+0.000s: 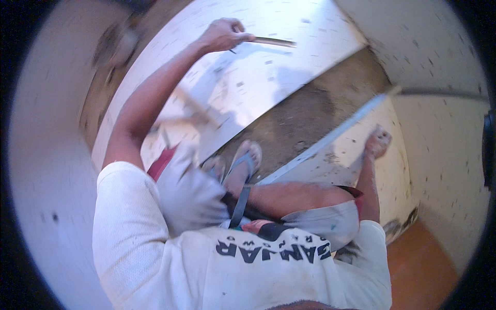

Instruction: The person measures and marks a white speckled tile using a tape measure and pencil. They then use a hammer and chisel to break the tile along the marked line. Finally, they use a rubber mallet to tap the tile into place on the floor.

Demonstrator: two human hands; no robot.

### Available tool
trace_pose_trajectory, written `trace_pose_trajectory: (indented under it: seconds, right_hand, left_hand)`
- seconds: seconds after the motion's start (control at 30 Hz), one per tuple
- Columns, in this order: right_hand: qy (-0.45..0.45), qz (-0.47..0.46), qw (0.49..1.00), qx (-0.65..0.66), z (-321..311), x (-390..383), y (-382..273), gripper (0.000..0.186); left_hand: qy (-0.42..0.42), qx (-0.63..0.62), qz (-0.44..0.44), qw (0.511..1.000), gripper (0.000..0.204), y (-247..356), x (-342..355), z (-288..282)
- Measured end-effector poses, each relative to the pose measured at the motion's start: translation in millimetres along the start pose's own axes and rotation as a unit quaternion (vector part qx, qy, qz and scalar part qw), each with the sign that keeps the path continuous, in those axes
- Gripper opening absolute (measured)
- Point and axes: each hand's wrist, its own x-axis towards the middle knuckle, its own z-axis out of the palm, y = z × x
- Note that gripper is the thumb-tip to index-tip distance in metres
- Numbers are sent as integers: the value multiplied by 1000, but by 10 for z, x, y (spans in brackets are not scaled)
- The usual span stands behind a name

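Feet in sandals point(247, 161) stood nearest the camera on the bare grey bed point(310, 111), below and between the two hands. Right hand point(378, 142) was pressed flat, fingers spread, on a pale speckled tile point(356, 155), just beyond the long straight metal edge point(330, 137) that ran diagonally past its fingertips; it grasped nothing that could be seen. Left hand point(223, 35), farthest out at full reach, was clenched around the butt end of a thin stick-like tool point(274, 41), which projected away from the thumb side over the large pale tile point(248, 77) lying under that hand. Whether the tool was a chisel, rod or pencil could not be determined owing to blur. Judged from its slender, straight outline, the tool appeared light and stiff, best held near its rear end as it was. The large tile appeared heavy, rigid and brittle, with a smooth face likely slippery under dust; in this inspector's judgement it would be safest taken by two opposite edges, kept flat, with corners protected from knocks against the surrounding wall point(434, 57).
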Motion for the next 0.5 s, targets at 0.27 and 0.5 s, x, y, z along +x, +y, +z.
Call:
trace_pose_trajectory:
  seconds: [0.27, 0.5]
  right_hand:
    - [-57, -88, 994, -10, 258, -5, -89, 46]
    - [-118, -358, 926, 6, 417, -676, -820, 41]
  left_hand:
    - [256, -115, -233, 931, 50, -1194, -3445, 70]
    - [315, -127, -398, 852, 38, -1983, -4875, 1277]
